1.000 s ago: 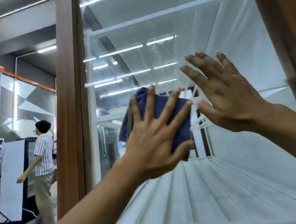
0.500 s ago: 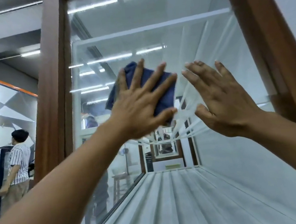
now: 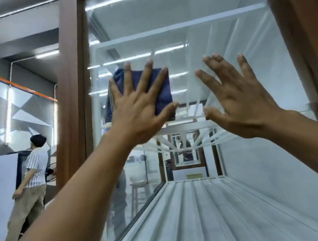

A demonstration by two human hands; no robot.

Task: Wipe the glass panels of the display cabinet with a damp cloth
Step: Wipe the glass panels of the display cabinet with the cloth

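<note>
Cloth (image 3: 160, 87), dark blue and folded, lies flat on the glass panel (image 3: 179, 14) under the left hand (image 3: 142, 112) — its fingers (image 3: 127, 79) splayed straight across it, pressing rather than gripping. Just right of the cloth the right hand (image 3: 241, 99) is spread and holds nothing; whether it touches the glass I can't tell. More pane lies above the cloth, likely the next stroke — the cloth's lower edge is hidden behind the palm

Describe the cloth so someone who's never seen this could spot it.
Look at the brown-framed glass panel. Two hands spread on it; the cloth is the dark blue square under the left hand, while the right hand holds nothing.
</note>
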